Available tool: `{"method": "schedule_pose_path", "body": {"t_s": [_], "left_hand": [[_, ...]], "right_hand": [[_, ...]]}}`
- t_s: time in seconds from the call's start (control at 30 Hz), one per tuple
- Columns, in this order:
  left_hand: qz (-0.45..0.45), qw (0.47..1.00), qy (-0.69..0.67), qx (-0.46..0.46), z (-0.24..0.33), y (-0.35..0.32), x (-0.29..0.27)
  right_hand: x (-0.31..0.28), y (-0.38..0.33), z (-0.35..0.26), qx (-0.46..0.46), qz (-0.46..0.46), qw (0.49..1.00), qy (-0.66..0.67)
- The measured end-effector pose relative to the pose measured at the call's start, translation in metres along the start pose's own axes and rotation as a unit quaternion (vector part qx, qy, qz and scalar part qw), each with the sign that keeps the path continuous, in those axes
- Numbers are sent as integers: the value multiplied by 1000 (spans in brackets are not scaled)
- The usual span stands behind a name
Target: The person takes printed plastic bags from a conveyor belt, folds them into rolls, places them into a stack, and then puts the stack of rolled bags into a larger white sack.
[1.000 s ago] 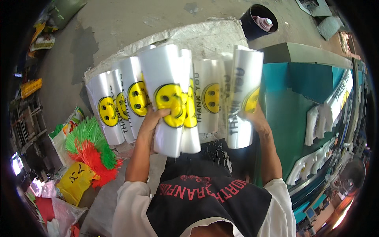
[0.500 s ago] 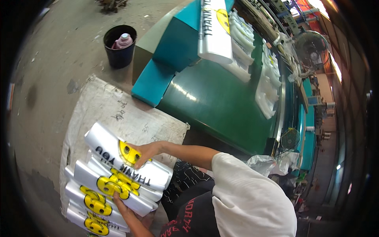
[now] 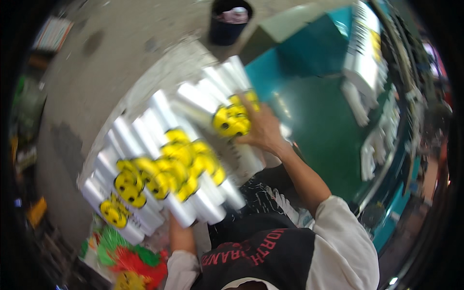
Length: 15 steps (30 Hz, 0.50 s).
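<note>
Several white plastic bags, folded into long rolls with yellow smiley faces printed on them, lie side by side. The larger group of rolled bags (image 3: 159, 164) sits at the left, overlapping in a slanted row. My right hand (image 3: 263, 128) is closed around a smaller group of rolled bags (image 3: 220, 104), its thumb on the near side and its fingers over the smiley faces. The left forearm (image 3: 181, 237) reaches up beneath the near edge of the larger group, and the rolls hide my left hand. Motion blurs the rolls.
Under the rolls is a dirty white sack-like sheet (image 3: 181, 55). A green-topped table (image 3: 319, 121) with a teal side stands at the right, with more white bags (image 3: 362, 53) on it. A dark bucket (image 3: 227, 29) stands beyond. Red and green plastic (image 3: 130, 256) lies at lower left.
My view has swung, so the table and bucket sit farther right and up. My right hand has moved from one roll onto a group of rolls at the right. My left hand has gone out of sight.
</note>
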State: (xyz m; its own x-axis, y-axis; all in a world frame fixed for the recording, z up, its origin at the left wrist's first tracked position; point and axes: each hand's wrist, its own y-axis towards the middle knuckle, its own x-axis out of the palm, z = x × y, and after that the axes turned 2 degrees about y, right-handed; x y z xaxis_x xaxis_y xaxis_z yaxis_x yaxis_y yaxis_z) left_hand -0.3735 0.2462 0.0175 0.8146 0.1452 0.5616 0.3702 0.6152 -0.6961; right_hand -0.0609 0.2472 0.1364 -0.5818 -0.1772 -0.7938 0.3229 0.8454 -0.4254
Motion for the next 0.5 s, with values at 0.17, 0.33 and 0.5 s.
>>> {"method": "schedule_pose_path", "body": {"t_s": [0.17, 0.33, 0.5], "left_hand": [[-97, 974, -205, -14, -49, 57, 38], [137, 891, 409, 141, -11, 11, 40], [211, 728, 561, 333, 0, -14, 58]], "right_hand": [[68, 16, 6, -76, 239, 964, -89], [22, 4, 18, -90, 46, 995, 7], [11, -96, 51, -190, -343, 911, -125]]}}
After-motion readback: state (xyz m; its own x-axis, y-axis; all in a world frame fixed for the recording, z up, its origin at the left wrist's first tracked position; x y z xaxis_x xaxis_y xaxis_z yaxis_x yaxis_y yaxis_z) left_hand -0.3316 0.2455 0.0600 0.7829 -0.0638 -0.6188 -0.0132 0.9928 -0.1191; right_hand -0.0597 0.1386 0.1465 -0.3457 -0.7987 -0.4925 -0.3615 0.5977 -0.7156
